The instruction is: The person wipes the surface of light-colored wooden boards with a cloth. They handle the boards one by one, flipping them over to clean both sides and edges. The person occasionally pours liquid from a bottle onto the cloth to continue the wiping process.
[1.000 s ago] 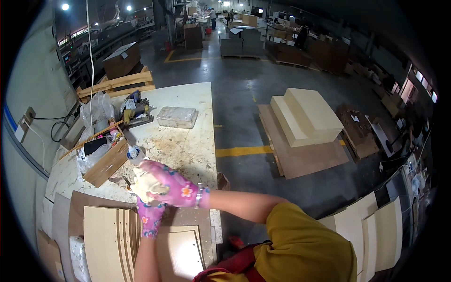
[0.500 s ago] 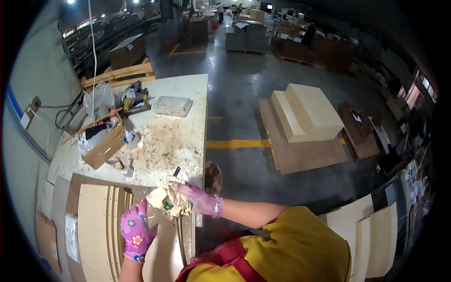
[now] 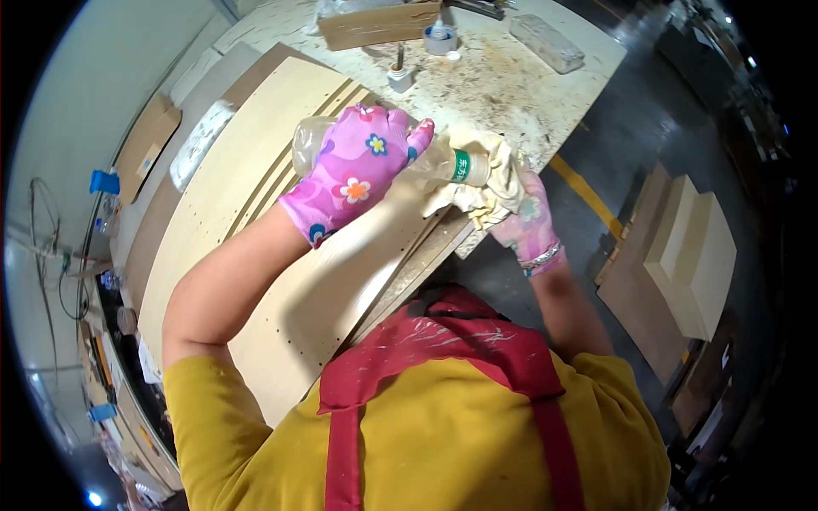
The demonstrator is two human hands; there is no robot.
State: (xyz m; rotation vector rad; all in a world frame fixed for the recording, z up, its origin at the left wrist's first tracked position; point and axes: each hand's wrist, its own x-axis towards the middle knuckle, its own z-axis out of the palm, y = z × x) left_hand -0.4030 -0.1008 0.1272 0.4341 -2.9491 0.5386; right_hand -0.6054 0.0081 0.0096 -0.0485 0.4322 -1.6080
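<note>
clear plastic bottle [image 3: 310, 146] lies sideways over the stack of pale panels [image 3: 223, 162], its wide end poking out past the left hand [image 3: 362, 163] & its neck, w/ a green band [image 3: 461, 167], aimed at the crumpled cream cloth [image 3: 494, 194]. main change vs 0.5 s ago: left hand was near the panels, apart from the cloth, w/ just a green patch showing in the bundle; now it's across the bottle & much more clear plastic is in view. view has swung too, so the bench [image 3: 477, 95] sits up top. what that means, as a judgement: bottle's prob. held from 2 sides now, so steadier than w/ 1 hand. left fingers look bent round the bottle, close together, thumb near the neck side; tips hidden, so can't tell how hard they press. right hand [image 3: 527, 220] is against the cloth's outer side, near the bench edge; its fingers are mostly behind the folds, can't tell if spread or pinching. nearby on the bench: small white pot w/ a brush [image 3: 400, 78], blue-rimmed tub [image 3: 440, 39], white cap [image 3: 453, 56] just beside it, & a wrapped block [image 3: 545, 43] farther right.
</note>
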